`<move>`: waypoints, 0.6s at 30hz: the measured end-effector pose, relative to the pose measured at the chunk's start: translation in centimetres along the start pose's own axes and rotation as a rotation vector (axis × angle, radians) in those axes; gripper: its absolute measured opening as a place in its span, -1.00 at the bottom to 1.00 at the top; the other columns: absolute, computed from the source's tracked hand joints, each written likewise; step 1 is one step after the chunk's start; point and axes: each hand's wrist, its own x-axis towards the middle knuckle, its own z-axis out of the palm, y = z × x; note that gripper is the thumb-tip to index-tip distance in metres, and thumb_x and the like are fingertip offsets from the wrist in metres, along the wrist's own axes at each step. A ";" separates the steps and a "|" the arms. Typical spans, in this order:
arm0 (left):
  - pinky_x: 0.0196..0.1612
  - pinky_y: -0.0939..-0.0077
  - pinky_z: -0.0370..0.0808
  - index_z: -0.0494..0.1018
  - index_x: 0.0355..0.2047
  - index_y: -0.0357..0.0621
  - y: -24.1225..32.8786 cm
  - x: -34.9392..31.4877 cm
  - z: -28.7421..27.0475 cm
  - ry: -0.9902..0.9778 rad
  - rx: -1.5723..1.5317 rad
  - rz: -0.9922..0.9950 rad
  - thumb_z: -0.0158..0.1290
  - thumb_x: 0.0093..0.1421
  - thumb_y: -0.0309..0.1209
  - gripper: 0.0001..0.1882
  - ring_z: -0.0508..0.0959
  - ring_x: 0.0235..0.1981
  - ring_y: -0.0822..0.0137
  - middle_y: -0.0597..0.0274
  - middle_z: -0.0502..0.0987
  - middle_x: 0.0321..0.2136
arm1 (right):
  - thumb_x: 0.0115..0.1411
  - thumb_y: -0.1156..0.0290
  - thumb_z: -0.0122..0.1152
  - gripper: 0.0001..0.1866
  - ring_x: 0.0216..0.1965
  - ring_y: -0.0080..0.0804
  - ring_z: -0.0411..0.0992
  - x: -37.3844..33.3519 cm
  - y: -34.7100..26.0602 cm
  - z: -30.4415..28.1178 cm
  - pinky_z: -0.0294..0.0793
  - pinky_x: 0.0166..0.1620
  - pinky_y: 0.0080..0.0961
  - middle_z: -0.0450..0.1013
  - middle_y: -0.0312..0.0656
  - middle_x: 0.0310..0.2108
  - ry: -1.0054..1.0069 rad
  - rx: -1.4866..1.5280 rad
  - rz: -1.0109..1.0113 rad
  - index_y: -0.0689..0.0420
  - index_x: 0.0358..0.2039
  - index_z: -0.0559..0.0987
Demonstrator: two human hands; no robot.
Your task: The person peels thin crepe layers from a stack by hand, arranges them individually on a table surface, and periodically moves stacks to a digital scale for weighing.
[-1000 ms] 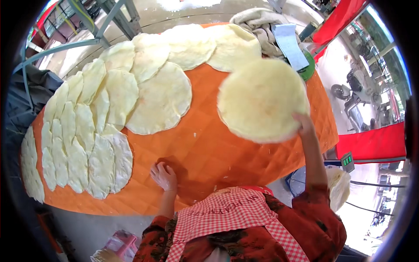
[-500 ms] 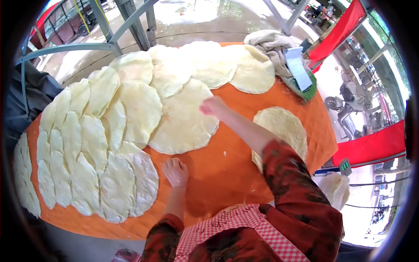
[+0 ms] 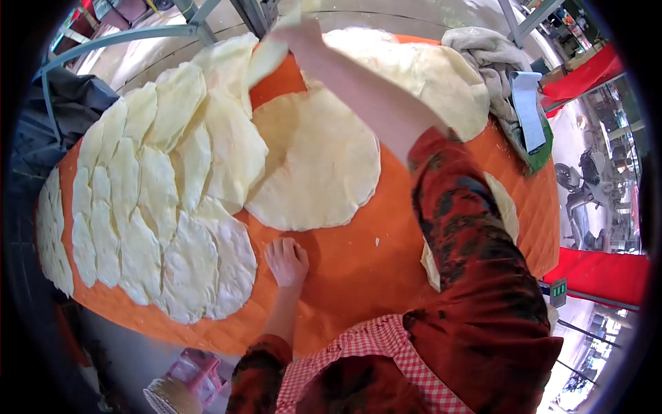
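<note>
At the far edge of the table, my right hand (image 3: 301, 36) pinches a thin round flatbread (image 3: 267, 61) and lifts it, blurred and partly folded. Bare orange cloth shows beneath it. My left hand (image 3: 287, 262) rests closed on the orange cloth (image 3: 358, 276), knuckles up, with nothing seen in it. Between the two hands lies a large pale flatbread (image 3: 317, 165). Overlapping rows of flatbreads (image 3: 158, 186) spread over the left side. More flatbreads (image 3: 448, 90) lie along the far edge. Another one (image 3: 503, 203) at the right is mostly hidden by my sleeve.
A grey cloth (image 3: 476, 52), a light blue item (image 3: 527, 110) and something green (image 3: 539, 153) sit at the table's far right corner. Metal bars (image 3: 124, 34) stand beyond the far left edge. A pink plastic stool (image 3: 200, 372) is on the floor, lower left.
My right hand has reached farther away and slightly left, and now has a flatbread raised from the far row. My left hand stays on the cloth. The view has shifted a little.
</note>
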 end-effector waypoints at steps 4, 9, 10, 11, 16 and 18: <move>-0.23 0.16 0.28 0.32 -0.50 -0.10 0.0 0.3 0.2 0.004 -0.007 0.002 0.01 -0.05 -0.47 -0.90 0.35 -0.33 0.04 0.12 0.36 -0.43 | -0.10 0.54 0.27 -0.71 -0.30 -0.39 0.50 -4.5 -13.5 -2.0 0.49 -0.23 -0.44 0.54 -0.11 -0.32 -0.489 0.278 -0.041 0.25 -0.27 0.57; -0.08 0.11 0.30 0.33 -0.50 -0.11 0.7 0.2 0.5 0.011 -0.052 -0.023 0.02 -0.05 -0.47 -0.90 0.35 -0.34 0.02 0.13 0.35 -0.46 | -0.04 0.47 0.33 -0.55 -0.20 -0.30 0.51 -13.9 -18.9 -9.4 0.54 -0.09 -0.36 0.51 -0.12 -0.22 -0.566 0.217 -0.007 0.30 -0.10 0.48; -0.07 0.07 0.29 0.37 -0.44 -0.12 -0.9 -1.0 2.0 0.045 0.019 0.017 0.02 -0.04 -0.46 -0.88 0.36 -0.31 -0.01 0.11 0.38 -0.43 | -0.01 0.42 0.32 -0.54 -0.11 -0.35 0.48 -14.7 -16.8 -10.8 0.47 0.00 -0.37 0.51 -0.18 -0.19 -0.560 0.191 0.112 0.25 -0.07 0.48; -0.06 0.04 0.29 0.42 -0.38 -0.13 -2.2 -1.9 3.6 0.081 0.086 0.058 0.03 -0.03 -0.45 -0.85 0.38 -0.27 -0.03 0.10 0.41 -0.39 | -0.04 0.42 0.34 -0.51 -0.09 -0.37 0.47 -15.5 -14.7 -12.0 0.45 0.03 -0.38 0.51 -0.17 -0.18 -0.555 0.213 0.245 0.24 -0.05 0.48; 0.07 0.00 0.26 0.44 -0.09 -0.18 -1.6 -1.8 2.5 -0.013 0.095 -0.040 0.17 -0.05 -0.20 -0.49 0.37 -0.03 -0.12 0.01 0.44 -0.04 | -0.10 0.48 0.30 -0.54 -0.24 -0.41 0.49 -14.8 -6.2 -9.5 0.48 -0.17 -0.44 0.50 -0.15 -0.26 -0.610 -0.294 0.432 0.30 -0.12 0.50; -0.05 -0.01 0.30 0.46 -0.21 -0.19 -3.2 -2.6 4.4 0.085 0.079 -0.016 0.09 0.02 -0.28 -0.66 0.38 -0.09 -0.10 0.02 0.47 -0.17 | -0.13 0.47 0.34 -0.52 -0.21 -0.39 0.44 -15.3 -8.1 -4.2 0.44 -0.22 -0.42 0.47 -0.15 -0.29 -0.643 -0.285 0.383 0.27 -0.13 0.48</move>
